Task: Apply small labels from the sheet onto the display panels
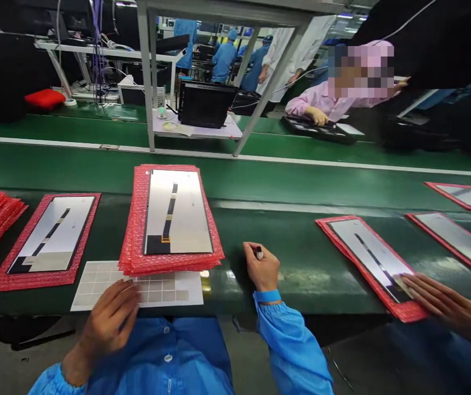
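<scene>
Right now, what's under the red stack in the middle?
A white gridded sheet sticks out from under the near edge of the red stack. The stack hides the rest, so how far back it reaches can't be seen.

Left hand (109, 318) slightly blurred, fingers loosely bent, thumb apart below; right hand (263, 267) curled into loose fist

Panels (188, 219): 6 visible, 1 of which the left edge cuts off. Black strips (171, 206): 3 show clearly. Grid sheet (165, 295): 1. Pen (259, 253): 1. Wearer's hands (114, 315) (263, 267): 2. Co-worker's hand (444, 300), near right: 1. Red bubble sheets (129, 244) overlap; total cannot be counted. Red cushion (45, 99): 1.
</scene>
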Action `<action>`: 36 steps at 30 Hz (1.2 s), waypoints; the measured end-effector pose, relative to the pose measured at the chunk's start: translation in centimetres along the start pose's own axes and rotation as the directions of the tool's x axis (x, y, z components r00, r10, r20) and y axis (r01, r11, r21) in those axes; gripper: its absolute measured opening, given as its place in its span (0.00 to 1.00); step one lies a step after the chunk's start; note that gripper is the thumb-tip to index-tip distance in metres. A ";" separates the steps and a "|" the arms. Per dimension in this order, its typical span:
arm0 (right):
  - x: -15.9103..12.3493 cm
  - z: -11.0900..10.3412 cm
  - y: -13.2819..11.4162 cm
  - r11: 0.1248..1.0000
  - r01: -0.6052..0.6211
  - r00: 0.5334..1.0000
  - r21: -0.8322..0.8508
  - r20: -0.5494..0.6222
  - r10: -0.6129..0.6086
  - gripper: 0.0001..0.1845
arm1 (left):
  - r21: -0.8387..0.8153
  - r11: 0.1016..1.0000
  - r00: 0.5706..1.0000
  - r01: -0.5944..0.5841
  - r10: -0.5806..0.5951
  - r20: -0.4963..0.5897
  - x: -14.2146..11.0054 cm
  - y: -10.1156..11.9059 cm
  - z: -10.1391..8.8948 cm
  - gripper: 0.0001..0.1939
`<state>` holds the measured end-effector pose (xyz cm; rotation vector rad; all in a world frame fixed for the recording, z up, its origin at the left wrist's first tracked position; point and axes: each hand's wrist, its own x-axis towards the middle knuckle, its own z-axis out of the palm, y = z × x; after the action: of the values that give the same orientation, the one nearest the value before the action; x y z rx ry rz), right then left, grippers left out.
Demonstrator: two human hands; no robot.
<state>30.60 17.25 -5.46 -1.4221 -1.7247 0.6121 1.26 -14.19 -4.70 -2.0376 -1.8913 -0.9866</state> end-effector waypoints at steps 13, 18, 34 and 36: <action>-7.8 -2.8 -4.2 0.926 0.074 0.924 0.370 0.324 -0.203 0.20 | -0.145 0.983 0.882 -0.115 0.168 0.440 6.7 6.3 6.7 0.26; -9.1 -2.9 -2.8 0.915 0.005 0.874 0.402 0.443 -0.199 0.20 | -0.061 0.988 0.881 -0.139 0.151 0.448 5.9 5.8 7.9 0.29; -8.0 -2.4 -3.0 0.879 -0.247 0.911 0.407 0.407 0.068 0.33 | -0.064 0.985 0.917 -0.159 0.171 0.361 6.0 5.0 10.5 0.33; -7.5 -2.4 -3.4 0.892 -0.245 0.906 0.380 0.418 0.071 0.23 | -0.025 0.991 0.897 -0.133 0.131 0.422 6.2 5.3 10.4 0.34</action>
<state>30.96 8.89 -3.58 -1.1835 -1.6352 1.3610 9.49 -4.23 -7.47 -2.4991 -1.8986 -0.5325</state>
